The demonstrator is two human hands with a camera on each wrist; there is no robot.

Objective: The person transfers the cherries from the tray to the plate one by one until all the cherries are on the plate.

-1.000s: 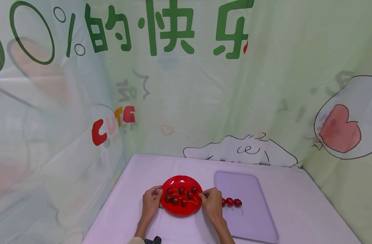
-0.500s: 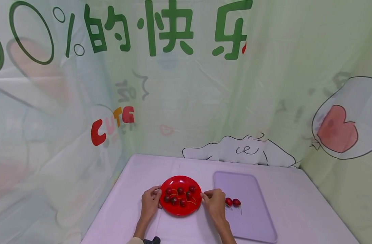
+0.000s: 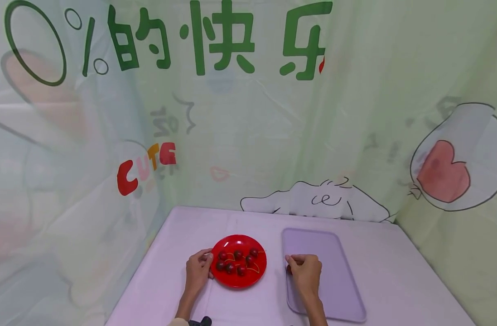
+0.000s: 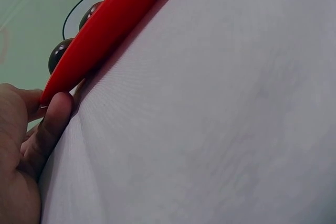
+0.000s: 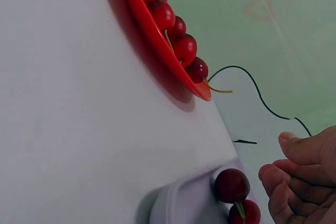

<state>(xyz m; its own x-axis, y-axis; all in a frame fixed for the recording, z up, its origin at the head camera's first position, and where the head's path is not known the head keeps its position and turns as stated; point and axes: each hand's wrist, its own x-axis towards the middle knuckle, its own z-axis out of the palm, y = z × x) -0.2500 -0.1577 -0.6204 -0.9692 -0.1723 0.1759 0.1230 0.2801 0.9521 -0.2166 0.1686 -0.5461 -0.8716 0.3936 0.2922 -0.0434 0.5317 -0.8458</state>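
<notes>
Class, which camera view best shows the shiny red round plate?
The head view: the shiny red round plate appears nearly whole from above, the left hand at its rim. Both wrist views show only part of it, from low at the side.

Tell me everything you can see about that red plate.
The red plate is round, shallow and glossy, perhaps plastic, with a raised rim. It looks roughly level on the pale tabletop, left of and apart from the purple tray. Several dark red cherries lie in it, one with its stem poking past the rim. The left hand holds its left edge.
</notes>
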